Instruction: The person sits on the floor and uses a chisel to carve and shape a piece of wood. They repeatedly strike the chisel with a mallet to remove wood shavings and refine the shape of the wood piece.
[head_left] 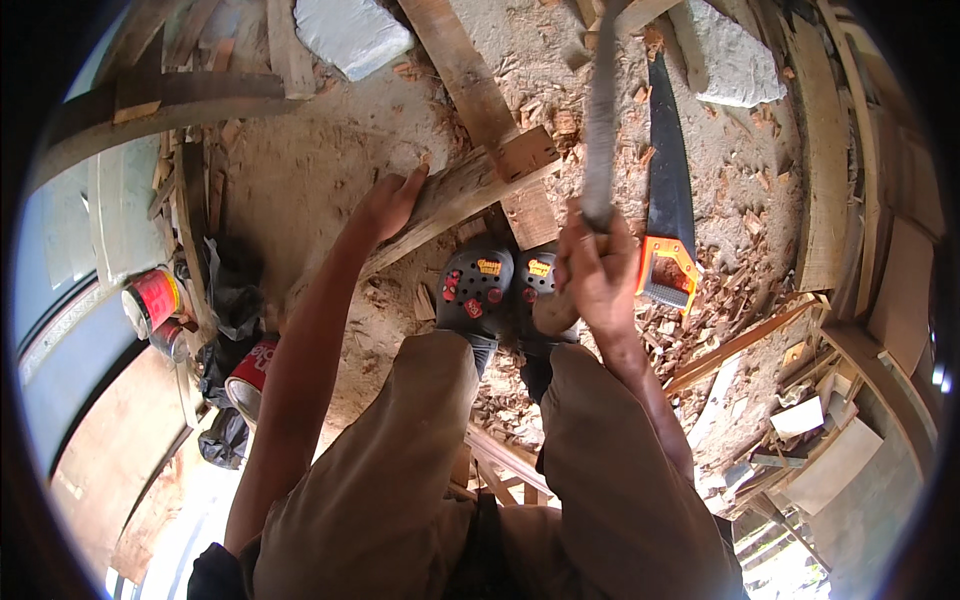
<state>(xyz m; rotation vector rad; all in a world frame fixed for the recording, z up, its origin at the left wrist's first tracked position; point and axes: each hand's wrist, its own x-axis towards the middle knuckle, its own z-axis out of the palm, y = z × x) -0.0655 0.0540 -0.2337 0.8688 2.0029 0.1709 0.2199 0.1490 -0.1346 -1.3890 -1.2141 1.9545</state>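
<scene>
My left hand (388, 208) is closed on the upper edge of a wooden board (450, 203), which slants up to the right. The board's far end rests across another long plank (465, 75) on the ground. My right hand (600, 265) grips the handle of what looks like a machete (600, 120), raised beside the board's end. Its long, narrow grey blade points away from me and is blurred by motion. A rounded handle butt shows below my fist. Just right of that hand lies a handsaw (670, 170) with a dark blade and an orange handle.
My dark clogs (476, 285) are close below the board. Wood chips (640, 355) litter the dirt floor. Pale stone slabs (352, 35) lie farther off. Red cans (150, 303) and black plastic (232, 290) sit at left. Timber (820, 150) lines the right side.
</scene>
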